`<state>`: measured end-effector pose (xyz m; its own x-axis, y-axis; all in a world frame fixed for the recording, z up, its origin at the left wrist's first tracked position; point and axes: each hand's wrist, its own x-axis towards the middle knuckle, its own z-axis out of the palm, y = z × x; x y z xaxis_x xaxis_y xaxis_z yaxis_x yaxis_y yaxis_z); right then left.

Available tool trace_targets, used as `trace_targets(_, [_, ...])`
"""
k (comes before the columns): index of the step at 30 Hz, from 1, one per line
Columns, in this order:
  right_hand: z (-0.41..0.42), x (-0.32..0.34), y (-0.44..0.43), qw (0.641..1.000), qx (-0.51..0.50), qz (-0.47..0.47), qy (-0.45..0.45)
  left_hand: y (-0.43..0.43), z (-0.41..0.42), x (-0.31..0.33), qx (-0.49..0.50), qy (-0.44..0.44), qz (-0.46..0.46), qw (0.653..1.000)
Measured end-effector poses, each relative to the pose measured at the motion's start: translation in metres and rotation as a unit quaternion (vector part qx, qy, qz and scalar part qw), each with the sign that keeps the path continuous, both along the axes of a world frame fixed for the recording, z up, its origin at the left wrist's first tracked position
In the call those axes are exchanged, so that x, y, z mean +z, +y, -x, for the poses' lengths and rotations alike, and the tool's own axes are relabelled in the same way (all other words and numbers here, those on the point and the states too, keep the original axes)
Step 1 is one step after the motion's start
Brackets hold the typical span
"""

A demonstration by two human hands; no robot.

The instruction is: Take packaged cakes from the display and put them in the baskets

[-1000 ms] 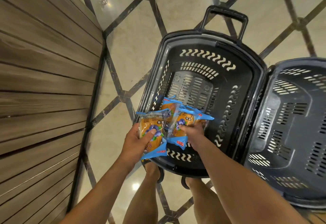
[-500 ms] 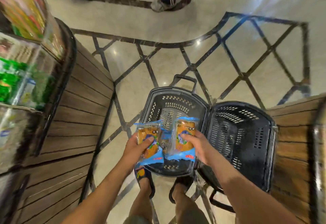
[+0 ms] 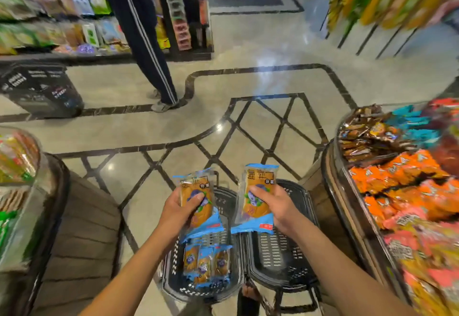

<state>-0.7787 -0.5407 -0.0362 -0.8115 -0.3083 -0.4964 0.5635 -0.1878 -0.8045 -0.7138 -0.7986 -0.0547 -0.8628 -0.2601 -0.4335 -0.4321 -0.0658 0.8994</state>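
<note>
About three orange-and-blue plastic cake packets lie in the left black slotted basket; the right black basket seems unfilled. The left hand and right hand each clamp fingers round another packet, not yet dropped.

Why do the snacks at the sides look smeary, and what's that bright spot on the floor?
Head view: the orange snack packs and side shelves are smeared by motion blur, the held cake packs look sharper, and the bright spot is light glaring off the glossy floor.
</note>
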Motion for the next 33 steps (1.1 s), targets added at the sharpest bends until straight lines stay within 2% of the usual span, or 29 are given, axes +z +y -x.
trace_targets(7, [-0.080, 0.039, 0.041, 0.985, -0.156, -0.063, 0.043, 0.024, 0.028, 0.034, -0.179, 0.081, 0.035, 0.980])
trace_targets(14, [-0.192, 0.063, 0.072, 0.933, -0.339, -0.086, 0.087, 0.083, 0.004, 0.047, -0.344, 0.106, 0.023, 0.933])
trace_targets(22, [-0.343, 0.087, 0.125, 0.853, -0.498, -0.142, 0.067, 0.199, -0.071, 0.063, -0.532, 0.143, -0.034, 0.834])
trace_targets(26, [-0.431, 0.091, 0.152, 0.804, -0.564, -0.186, 0.044, 0.265, -0.132, 0.066, -0.596, 0.125, -0.077, 0.790])
trace_targets(30, [-0.527, 0.088, 0.176, 0.746, -0.645, -0.164, 0.015, 0.329, -0.218, 0.066, -0.654, 0.074, -0.127, 0.742])
trace_targets(33, [-0.601, 0.086, 0.194, 0.712, -0.682, -0.164, -0.007, 0.374, -0.286, 0.063, -0.687, 0.055, -0.131, 0.713])
